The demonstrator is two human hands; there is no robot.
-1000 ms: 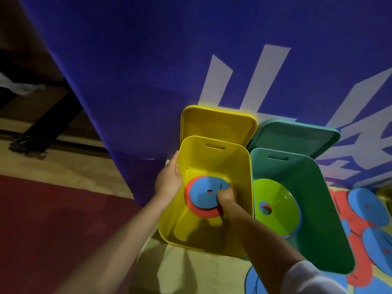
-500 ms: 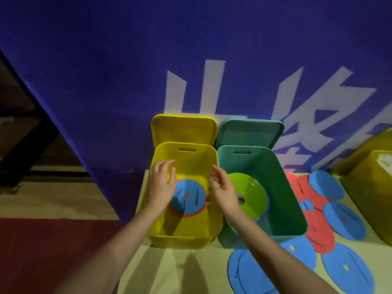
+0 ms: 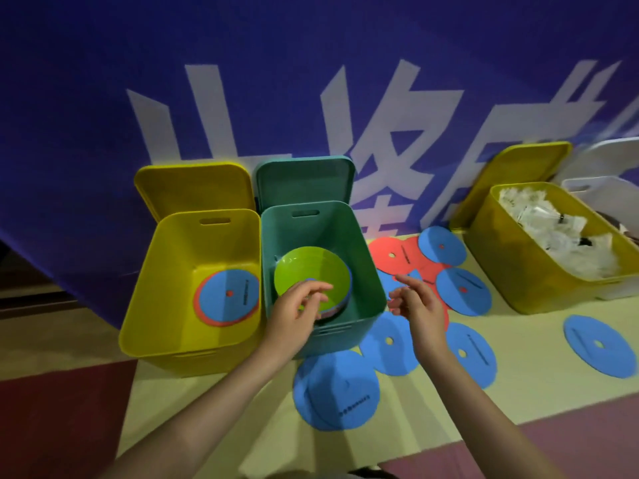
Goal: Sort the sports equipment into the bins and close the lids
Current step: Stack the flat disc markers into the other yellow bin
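A yellow bin stands open at left with a blue disc lying on a red disc inside. Beside it an open green bin holds a stack of discs topped by a lime green disc. My left hand hovers over the green bin's front rim, fingers apart, holding nothing. My right hand is just right of that bin, above the floor discs, open. Several blue discs and red discs lie scattered on the floor.
Both bins' lids lean up against a purple banner behind. At right, another yellow bin holds white packets, with a white bin behind it. The floor is beige with dark red areas.
Both hands left the yellow bin and moved right, to the green bin. The blue and red discs stay in the yellow bin. The view swung right, showing more bins.
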